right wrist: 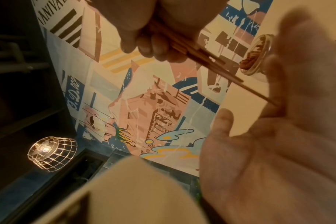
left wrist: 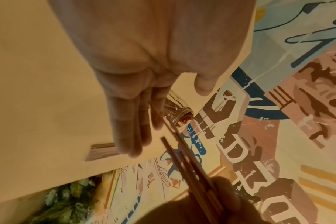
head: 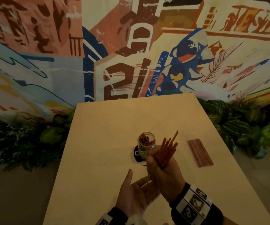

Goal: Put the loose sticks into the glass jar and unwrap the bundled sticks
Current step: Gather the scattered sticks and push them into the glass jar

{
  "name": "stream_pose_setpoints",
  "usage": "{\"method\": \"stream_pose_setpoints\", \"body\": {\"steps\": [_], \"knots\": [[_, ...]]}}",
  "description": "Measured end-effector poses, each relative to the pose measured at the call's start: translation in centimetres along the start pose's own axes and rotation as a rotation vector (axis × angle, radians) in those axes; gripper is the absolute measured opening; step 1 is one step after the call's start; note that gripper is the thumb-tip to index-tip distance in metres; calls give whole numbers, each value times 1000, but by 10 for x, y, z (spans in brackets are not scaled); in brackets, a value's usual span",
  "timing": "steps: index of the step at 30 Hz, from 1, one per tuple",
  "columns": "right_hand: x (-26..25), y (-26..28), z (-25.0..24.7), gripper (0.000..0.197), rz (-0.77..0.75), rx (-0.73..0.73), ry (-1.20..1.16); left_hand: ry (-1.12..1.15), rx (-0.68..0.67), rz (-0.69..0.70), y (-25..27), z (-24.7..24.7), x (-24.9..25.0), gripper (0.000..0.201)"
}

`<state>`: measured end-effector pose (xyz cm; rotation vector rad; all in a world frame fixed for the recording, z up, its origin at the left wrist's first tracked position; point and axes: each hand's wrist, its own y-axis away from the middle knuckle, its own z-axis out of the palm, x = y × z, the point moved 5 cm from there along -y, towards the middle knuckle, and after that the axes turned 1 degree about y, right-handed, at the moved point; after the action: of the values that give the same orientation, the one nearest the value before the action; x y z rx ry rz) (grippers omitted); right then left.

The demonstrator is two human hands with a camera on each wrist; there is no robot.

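1. Just above the desk, at its near middle, the right hand grips a handful of loose sticks. The fingers are curled tight round the lower part of the handful, so the upper ends fan out unevenly, up and away from the person.
2. The left hand lies palm-up, just below and to the left of the right fingers. Its fingers are straight and relaxed and grip nothing. At least one long stick reaches down from the handful to them. Judgement: the palm serves as a stop against which to level the stick ends.
3. The glass jar stands upright just beyond the right fingers, on a dark round coaster. It already contains sticks, whose ends show at the mouth. Judgement: the handful is held near the jar so that the transfer is short.
4. The bundled sticks lie flat on the desk to the right of the right fingers, well apart from both hands and untouched. Whether a wrapper is in place cannot be told.
5. Judgement: the loading step is in hand, and the unwrapping step is not yet started.
6. Judgement: uneven ends may catch on the narrow jar mouth; level the handful before lowering it.
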<state>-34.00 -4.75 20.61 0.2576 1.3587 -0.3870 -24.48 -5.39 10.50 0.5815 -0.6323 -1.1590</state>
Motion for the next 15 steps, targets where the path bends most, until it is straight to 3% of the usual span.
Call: {"method": "stream_pose_setpoints", "body": {"steps": [2, 5, 9, 12, 15], "knots": [[-2, -2, -7, 5, 2, -37, 39, -23, -17, -13, -3, 4, -8, 74], [0, 1, -15, 13, 52, -101, 70, -13, -57, 43, -4, 22, -18, 68], [4, 3, -29, 22, 113, -128, 98, 29, -151, 111, -1, 52, -28, 42], [5, 5, -38, 18, 151, -175, 137, 83, -216, 156, -3, 67, -37, 73], [3, 5, -47, 13, 138, -192, 198, 90, -225, 171, -6, 73, -43, 79]]}}
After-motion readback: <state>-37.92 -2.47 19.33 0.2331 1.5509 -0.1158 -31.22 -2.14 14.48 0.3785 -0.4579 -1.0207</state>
